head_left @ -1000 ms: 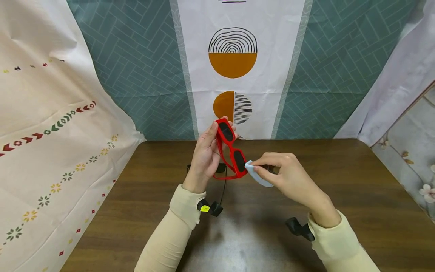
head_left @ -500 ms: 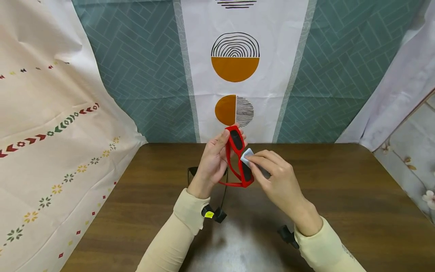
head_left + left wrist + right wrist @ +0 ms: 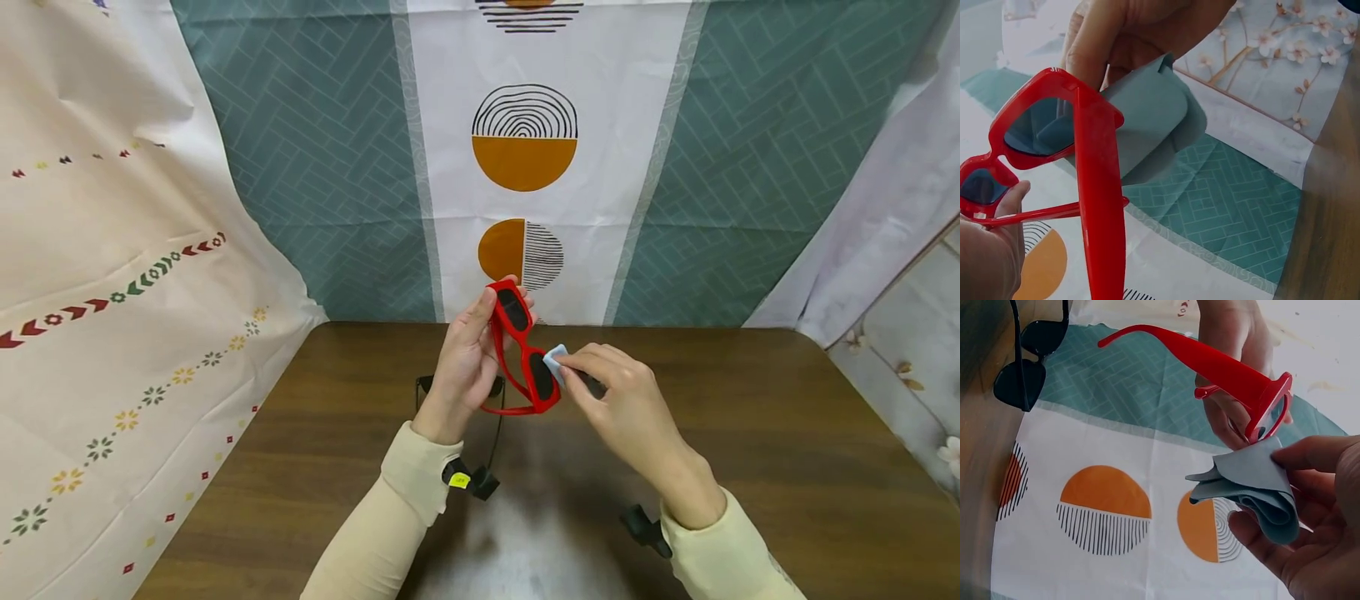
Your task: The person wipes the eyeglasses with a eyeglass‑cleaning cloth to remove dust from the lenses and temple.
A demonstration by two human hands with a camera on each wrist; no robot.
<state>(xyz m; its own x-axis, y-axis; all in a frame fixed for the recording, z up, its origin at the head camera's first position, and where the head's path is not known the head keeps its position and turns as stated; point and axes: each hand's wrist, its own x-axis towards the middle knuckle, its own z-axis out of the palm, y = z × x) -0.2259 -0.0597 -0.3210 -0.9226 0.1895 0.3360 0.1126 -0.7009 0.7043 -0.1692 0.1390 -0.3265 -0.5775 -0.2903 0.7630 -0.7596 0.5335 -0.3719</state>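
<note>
Red-framed sunglasses [image 3: 528, 350] with dark lenses are gripped at one end by my left hand [image 3: 467, 354], thumb on the rim, temples open. My right hand [image 3: 630, 400] pinches a folded light-blue cloth [image 3: 555, 360] between thumb and fingers. The cloth lies at the outer edge of the lower lens in the head view. From the left wrist, the cloth [image 3: 1154, 119] shows beside the red frame [image 3: 1099, 156]. Seen from the right wrist, the cloth [image 3: 1254, 472] is folded in layers close to the sunglasses' front [image 3: 1266, 406].
A black pair of sunglasses [image 3: 1032, 359] rests on the wooden table [image 3: 315, 467], partly behind my left hand in the head view. A patterned cloth [image 3: 525, 183] hangs behind the table, with a cream cloth [image 3: 150, 333] on the left and a floral one [image 3: 900, 358] on the right.
The right hand and cloth moved in over the lower lens, then back to its outer edge. The red sunglasses shifted slightly right and down, still in the left hand.
</note>
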